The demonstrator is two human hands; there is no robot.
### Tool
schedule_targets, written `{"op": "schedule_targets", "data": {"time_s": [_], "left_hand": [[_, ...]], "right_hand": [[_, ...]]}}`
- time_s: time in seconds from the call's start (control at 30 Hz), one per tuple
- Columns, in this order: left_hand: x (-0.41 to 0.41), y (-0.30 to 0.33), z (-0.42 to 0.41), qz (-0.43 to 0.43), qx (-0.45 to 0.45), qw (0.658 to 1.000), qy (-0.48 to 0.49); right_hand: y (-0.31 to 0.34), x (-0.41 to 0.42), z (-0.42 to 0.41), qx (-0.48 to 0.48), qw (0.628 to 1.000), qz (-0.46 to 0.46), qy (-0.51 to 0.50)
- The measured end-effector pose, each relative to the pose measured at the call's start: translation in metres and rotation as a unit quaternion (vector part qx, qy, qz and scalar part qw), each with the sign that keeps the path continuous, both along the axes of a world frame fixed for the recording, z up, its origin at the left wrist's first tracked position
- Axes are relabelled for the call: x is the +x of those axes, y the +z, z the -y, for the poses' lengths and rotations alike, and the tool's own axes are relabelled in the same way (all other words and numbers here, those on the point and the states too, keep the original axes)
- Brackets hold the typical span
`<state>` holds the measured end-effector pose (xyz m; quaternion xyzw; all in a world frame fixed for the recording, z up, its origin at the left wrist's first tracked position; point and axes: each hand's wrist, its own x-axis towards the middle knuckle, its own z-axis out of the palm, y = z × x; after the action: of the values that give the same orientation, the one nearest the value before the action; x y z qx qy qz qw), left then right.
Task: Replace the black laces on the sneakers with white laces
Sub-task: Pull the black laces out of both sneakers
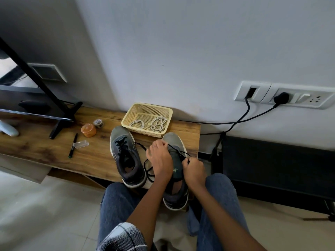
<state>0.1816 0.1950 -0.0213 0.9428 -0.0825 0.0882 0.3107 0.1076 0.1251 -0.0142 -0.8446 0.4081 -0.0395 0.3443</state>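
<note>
Two sneakers [126,154] [175,171] stand just in front of one basket [146,120]. Two white laces [137,123] [158,124] lie inside that basket. Left of the basket: one orange jar [88,130], one small tin [98,123], one pen [73,145].

Beside the pale yellow mesh basket [147,113]: white laces [157,124] inside, grey sneakers [125,151] with black laces [121,144] before it, orange jar [88,130] left.
</note>
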Motion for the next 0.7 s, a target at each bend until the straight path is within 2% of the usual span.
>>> {"op": "schedule_targets", "data": {"time_s": [0.07,0.13,0.2,0.3,0.37,0.4,0.47,0.53,0.7], "left_hand": [[0.002,0.011,-0.001,-0.064,-0.129,0.985,0.094],[0.003,0.017,-0.002,-0.096,-0.233,0.949,0.189],[-0.001,0.020,-0.002,-0.107,-0.255,0.935,0.220],[-0.006,0.019,-0.003,-0.063,-0.180,0.968,0.163],[-0.004,0.013,-0.006,0.013,-0.054,0.996,0.069],[-0.003,0.010,-0.006,0.048,0.022,0.999,0.004],[-0.001,0.002,-0.005,0.084,0.149,0.976,-0.133],[0.000,-0.006,-0.002,0.089,0.217,0.947,-0.220],[-0.002,-0.006,-0.001,0.089,0.230,0.948,-0.199]], "right_hand": [[0.000,0.000,0.001,0.009,1.000,-0.002,-0.009],[-0.001,0.000,0.001,0.014,1.000,-0.001,-0.011],[-0.002,0.001,0.001,0.017,1.000,0.003,-0.008],[-0.002,0.000,0.002,0.014,1.000,0.004,0.002],[-0.003,-0.002,0.002,0.004,1.000,0.009,0.013],[-0.002,-0.002,0.002,-0.001,1.000,0.012,0.017],[-0.002,-0.002,0.001,-0.009,1.000,0.013,0.022],[-0.002,-0.001,0.000,-0.012,1.000,0.010,0.026],[-0.001,-0.001,0.001,-0.045,0.997,-0.008,0.054]]}}
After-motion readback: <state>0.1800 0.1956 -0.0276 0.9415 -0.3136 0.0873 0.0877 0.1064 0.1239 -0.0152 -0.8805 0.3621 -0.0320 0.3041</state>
